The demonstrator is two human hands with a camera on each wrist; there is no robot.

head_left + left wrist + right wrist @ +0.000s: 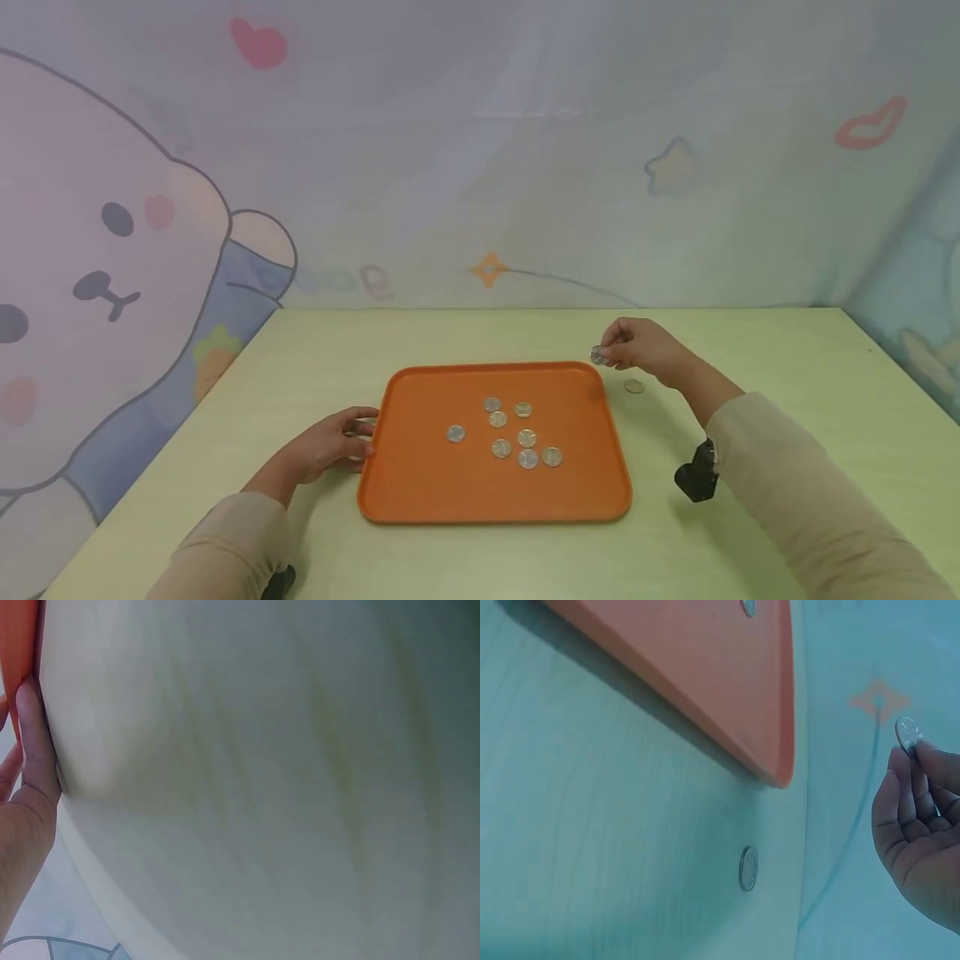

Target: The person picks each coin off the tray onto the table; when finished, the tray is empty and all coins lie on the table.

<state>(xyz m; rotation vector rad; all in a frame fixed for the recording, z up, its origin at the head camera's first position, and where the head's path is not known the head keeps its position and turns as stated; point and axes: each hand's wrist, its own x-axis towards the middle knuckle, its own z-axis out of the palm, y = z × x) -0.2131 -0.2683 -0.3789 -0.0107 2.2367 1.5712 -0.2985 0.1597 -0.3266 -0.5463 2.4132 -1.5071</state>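
My right hand (643,348) pinches a silver coin (598,355) between thumb and fingertips, held up near the far right corner of the orange tray (420,492). The same coin (908,735) shows tilted on edge in the right wrist view. Below that hand, another coin (634,386) lies on the table just right of the tray. My left hand (330,443) rests at the tray's left side, its loosely extended fingers against the rim. Several coins (527,459) lie scattered flat across the middle of the tray.
The pale wood-look table (480,562) runs back to a printed cloth (465,183) with a cartoon bear at the left. A black device (697,475) is strapped at the right wrist.
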